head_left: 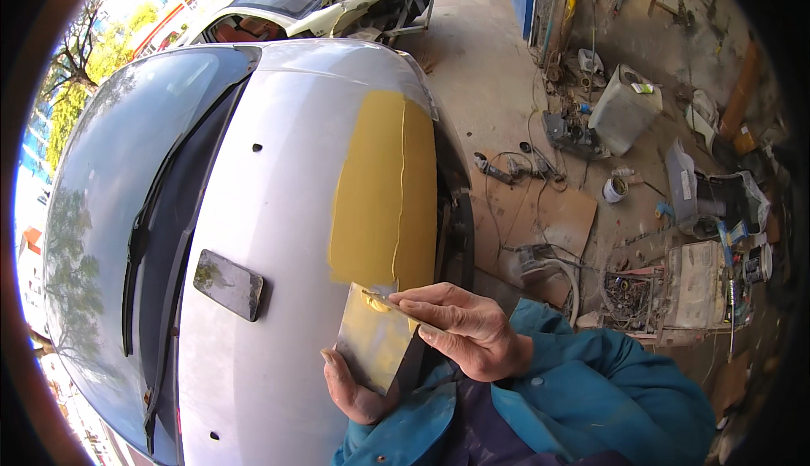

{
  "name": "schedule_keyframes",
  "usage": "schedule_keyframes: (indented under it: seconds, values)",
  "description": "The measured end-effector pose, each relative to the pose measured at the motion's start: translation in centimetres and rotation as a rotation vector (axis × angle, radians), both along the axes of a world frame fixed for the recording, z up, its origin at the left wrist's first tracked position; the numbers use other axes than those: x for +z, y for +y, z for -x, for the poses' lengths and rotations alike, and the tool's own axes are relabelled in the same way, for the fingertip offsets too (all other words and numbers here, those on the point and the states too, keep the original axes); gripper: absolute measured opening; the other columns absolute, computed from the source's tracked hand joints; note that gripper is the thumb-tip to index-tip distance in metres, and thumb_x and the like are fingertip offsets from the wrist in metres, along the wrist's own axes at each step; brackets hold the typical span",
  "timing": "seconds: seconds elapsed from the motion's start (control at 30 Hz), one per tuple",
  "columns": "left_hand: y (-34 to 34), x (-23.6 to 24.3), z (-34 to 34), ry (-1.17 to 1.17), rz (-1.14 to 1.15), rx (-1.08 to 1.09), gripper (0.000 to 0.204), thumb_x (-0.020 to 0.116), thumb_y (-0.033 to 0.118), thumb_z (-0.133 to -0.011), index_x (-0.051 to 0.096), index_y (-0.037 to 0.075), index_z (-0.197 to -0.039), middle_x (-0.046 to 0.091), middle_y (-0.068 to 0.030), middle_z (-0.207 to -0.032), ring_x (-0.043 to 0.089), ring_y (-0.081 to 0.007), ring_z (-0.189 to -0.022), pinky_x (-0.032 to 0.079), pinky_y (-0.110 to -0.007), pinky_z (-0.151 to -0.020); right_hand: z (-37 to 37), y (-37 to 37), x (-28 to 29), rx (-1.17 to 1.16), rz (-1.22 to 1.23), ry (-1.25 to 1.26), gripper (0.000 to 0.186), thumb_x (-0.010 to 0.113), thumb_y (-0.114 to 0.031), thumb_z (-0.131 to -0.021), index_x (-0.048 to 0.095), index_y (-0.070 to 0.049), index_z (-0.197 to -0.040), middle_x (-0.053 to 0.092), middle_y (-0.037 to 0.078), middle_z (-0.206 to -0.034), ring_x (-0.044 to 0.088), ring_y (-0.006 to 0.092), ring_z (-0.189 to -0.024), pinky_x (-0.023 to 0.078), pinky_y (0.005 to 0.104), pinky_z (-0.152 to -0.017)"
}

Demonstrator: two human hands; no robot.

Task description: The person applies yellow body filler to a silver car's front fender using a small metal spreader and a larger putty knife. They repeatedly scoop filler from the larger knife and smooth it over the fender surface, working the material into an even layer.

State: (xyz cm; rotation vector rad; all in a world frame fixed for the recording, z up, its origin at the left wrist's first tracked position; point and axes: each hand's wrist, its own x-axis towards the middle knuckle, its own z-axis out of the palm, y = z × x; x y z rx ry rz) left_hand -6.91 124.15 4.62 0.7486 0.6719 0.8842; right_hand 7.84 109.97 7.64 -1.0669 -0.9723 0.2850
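I see the left hand (359,394) supporting a smeared metal plate (371,355), while the right hand (472,331) pinches a thin spreader (411,317) at its far end, beside a dab of yellow paste (376,303). Beyond both hands, I make out a mustard-yellow patch (363,188) on the silver hood (287,365); left of them lies a phone (229,285).

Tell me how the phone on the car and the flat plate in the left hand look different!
The phone is dark and shiny; the plate is grey with yellow smears.
The phone lies on the silver hood; the plate is held up in the left hand.
Both are flat and have straight sides.
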Motion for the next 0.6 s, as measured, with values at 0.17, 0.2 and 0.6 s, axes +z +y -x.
schedule_keyframes:
  seconds: [0.17,0.2,0.6]
  values:
    - [-0.2,0.7,0.2,0.056,0.014,0.148,0.070,0.053,0.062,-0.119,0.063,-0.001,-0.146,0.076,-0.0155,-0.123,0.078,-0.0273,-0.098,0.066,-0.038,-0.074,-1.9,-0.7,-2.1,0.009,0.101,-0.225,0.047,0.068,0.015,-0.106,0.076,-0.003,-0.148,0.075,0.019,-0.144,0.074,0.0333,-0.133,0.061,0.0404,-0.114]
    - [-0.2,0.7,0.4,0.082,-0.061,0.115,0.072,0.054,0.064,-0.118,0.061,-0.001,-0.148,0.075,-0.0149,-0.125,0.078,-0.0276,-0.100,0.066,-0.038,-0.074,-2.9,-0.9,-3.0,0.011,0.140,-0.306,0.045,0.069,0.015,-0.106,0.077,-0.002,-0.146,0.076,0.019,-0.142,0.075,0.0330,-0.132,0.061,0.0404,-0.113]
    - [0.1,0.7,0.4,0.081,-0.032,0.112,0.072,0.056,0.066,-0.117,0.059,0.001,-0.146,0.074,-0.0152,-0.120,0.077,-0.0279,-0.097,0.065,-0.038,-0.071,-22.9,3.7,-11.6,-0.302,-0.270,0.813,0.020,0.064,-0.002,-0.104,0.076,0.001,-0.119,0.081,0.010,-0.117,0.079,0.0207,-0.106,0.063,0.0348,-0.096]
